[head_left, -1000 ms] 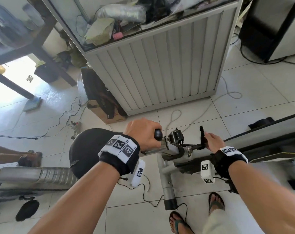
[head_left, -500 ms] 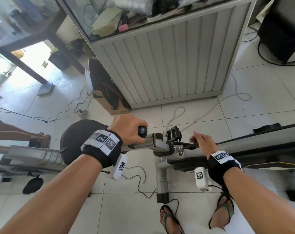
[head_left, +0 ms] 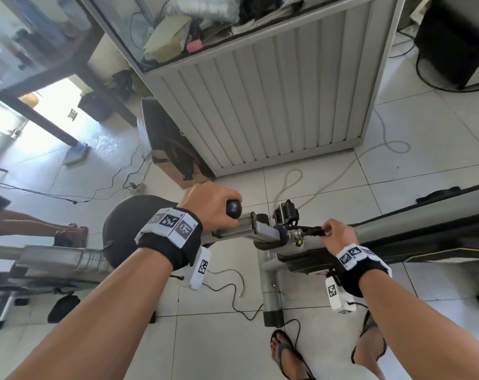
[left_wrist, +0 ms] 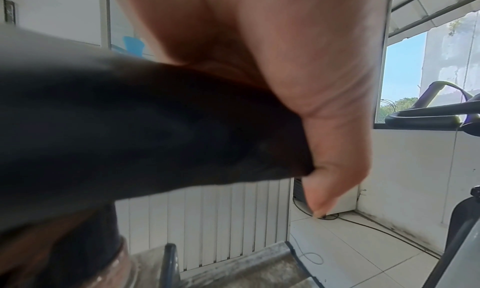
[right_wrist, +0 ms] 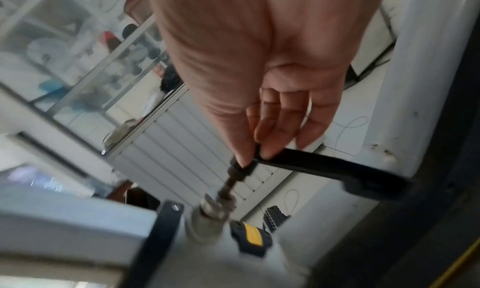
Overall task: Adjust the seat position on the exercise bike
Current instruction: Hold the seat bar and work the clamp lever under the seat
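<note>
The left hand (head_left: 209, 207) is gripping the saddle (head_left: 128, 226) nose in a closed grip; the right hand (head_left: 339, 234) is pinching the black clamp lever (right_wrist: 324, 169) near its hub

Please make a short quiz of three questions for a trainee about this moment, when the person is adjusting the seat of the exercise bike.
1. True or false: the left hand grips the nose of the black seat.
2. What does the right hand pinch? A) black lever handle B) pedal C) floor cable
3. Fill in: the yellow tag hangs below the lever's ____.

Key: 1 true; 2 A; 3 bolt.
</note>
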The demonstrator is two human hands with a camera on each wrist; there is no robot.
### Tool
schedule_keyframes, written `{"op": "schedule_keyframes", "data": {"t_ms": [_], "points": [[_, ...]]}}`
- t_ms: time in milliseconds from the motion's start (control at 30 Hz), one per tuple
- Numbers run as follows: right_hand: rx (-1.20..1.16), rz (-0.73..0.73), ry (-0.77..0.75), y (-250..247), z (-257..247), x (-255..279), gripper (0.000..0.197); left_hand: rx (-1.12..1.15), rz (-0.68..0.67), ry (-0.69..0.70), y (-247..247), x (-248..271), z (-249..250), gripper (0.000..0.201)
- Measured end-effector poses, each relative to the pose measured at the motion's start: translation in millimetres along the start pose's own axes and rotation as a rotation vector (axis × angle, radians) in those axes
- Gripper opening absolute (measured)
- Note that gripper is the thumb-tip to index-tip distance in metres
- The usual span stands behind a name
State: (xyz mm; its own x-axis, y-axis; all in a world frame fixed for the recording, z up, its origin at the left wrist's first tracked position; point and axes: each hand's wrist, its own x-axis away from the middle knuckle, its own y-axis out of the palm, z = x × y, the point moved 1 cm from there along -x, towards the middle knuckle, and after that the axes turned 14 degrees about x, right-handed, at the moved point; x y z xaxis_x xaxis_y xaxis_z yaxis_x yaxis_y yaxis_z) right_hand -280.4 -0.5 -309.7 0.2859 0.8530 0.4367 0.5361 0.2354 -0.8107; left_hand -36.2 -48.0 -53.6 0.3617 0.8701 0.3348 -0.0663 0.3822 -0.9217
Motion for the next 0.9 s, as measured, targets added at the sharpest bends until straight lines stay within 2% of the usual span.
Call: {"op": "schedule_keyframes", "data": {"t_ms": [100,200,333,433,533,600,733,800,900], "points": [[-0.058,0.077,-0.076,9,14,7,0.02,0.015,0.006,0.007,1,-1,-2,0.034],[-0.042,0.095,-0.108,12,23,3,0.022,0.022,0.014,0.019,2,-1,-2,0.033],[-0.026,0.083,-0.05,24,30,-1,0.025,0.018,0.013,0.033,2,-1,-3,0.032],[0.046,0.004,0.08,25,29,-17,0.027,0.015,0.012,0.031,2,-2,-3,0.031],[-0.298,-0.011,0.137,10,8,-42,0.033,0.008,0.004,0.028,3,-3,-4,0.032],[-0.545,0.073,0.171,1,-2,-48,0.035,0.0,0.004,0.027,2,-3,-4,0.033],[-0.861,0.078,0.044,-11,-16,-26,0.029,0.01,0.005,0.029,1,-3,-4,0.031],[-0.893,0.063,-0.029,-18,-22,-13,0.029,0.012,0.005,0.028,2,-3,-5,0.031],[-0.776,0.085,-0.077,-18,-12,-2,0.023,0.015,0.014,0.038,3,-3,-4,0.031]]}}
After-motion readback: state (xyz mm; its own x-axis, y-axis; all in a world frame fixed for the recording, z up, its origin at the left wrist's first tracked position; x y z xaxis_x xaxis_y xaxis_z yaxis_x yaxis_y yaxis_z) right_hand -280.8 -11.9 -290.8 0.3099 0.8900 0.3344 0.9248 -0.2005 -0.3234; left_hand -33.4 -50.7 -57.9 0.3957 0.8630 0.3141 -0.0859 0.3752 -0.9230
